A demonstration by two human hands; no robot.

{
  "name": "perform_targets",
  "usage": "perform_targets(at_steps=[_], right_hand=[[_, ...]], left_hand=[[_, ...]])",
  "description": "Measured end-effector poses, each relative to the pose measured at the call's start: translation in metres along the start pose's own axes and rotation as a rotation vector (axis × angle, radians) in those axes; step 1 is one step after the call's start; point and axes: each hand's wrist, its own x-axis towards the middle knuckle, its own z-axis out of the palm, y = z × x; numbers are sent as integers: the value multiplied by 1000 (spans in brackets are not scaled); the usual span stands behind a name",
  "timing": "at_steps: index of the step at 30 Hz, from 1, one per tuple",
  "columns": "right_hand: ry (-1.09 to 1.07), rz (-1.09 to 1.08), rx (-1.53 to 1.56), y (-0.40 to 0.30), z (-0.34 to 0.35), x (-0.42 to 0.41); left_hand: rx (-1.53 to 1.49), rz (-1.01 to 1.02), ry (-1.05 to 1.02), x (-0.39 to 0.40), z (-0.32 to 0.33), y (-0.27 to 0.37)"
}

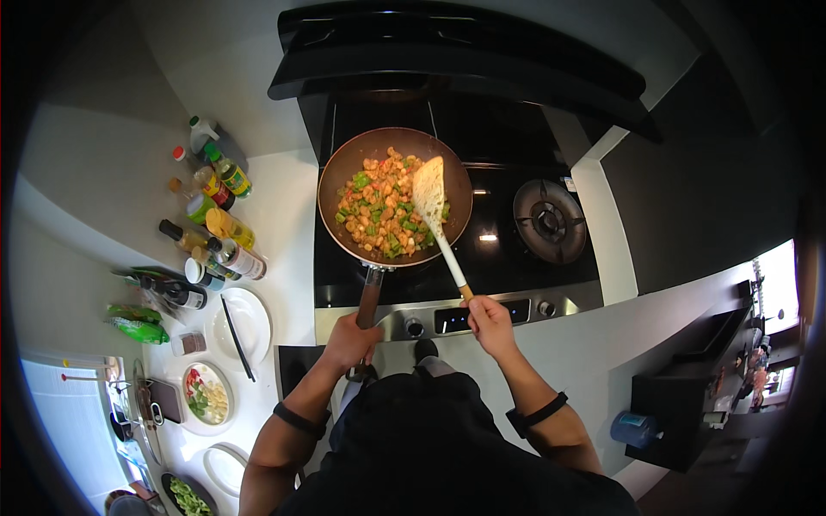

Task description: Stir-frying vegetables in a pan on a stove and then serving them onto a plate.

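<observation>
My left hand (352, 342) grips the handle (370, 300) of a brown frying pan (332, 222) that sits over the left side of the cooktop. Diced browned meat (381, 222) mixed with green pepper pieces covers the pan's base. In my right hand (490, 322) is the end of a spatula (453, 261) with a white and tan handle. Its broad, food-smeared blade (428, 187) lies over the right part of the food. Whatever flame is under the pan is hidden.
A bare gas burner (548, 221) is on the right, below a black range hood (452, 48). Left of the cooktop stand several seasoning bottles (229, 171). Black chopsticks (237, 338) rest across a white plate (255, 309); nearer is a plate of chopped ingredients (206, 395).
</observation>
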Motion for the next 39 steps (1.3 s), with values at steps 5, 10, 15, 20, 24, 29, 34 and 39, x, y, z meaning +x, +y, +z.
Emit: perform_targets(at_steps=[5,10,15,20,24,29,34,39], right_hand=[[71,-23,-45,-22,-5,17],[243,-321,-779,-79,-22,46],[247,-412,-1544,-186,-13,71],[154,-340,-1967,-249,38,105],[-98,-69,-2044,-281,79,106],[-64,84,-1768,-248,30,162],[-103,-101,-1322,-189,9,196],[-81,-381,-1490,-223,56,143]], left_hand=[[-39,23,37,27,7,-27],[-39,41,45,28,11,-27],[-68,53,9,33,12,-32],[-92,72,-8,33,15,-35],[-26,65,63,30,12,-41],[-92,95,20,22,11,-31],[-28,30,-22,17,13,-21],[-64,34,16,20,12,-31]])
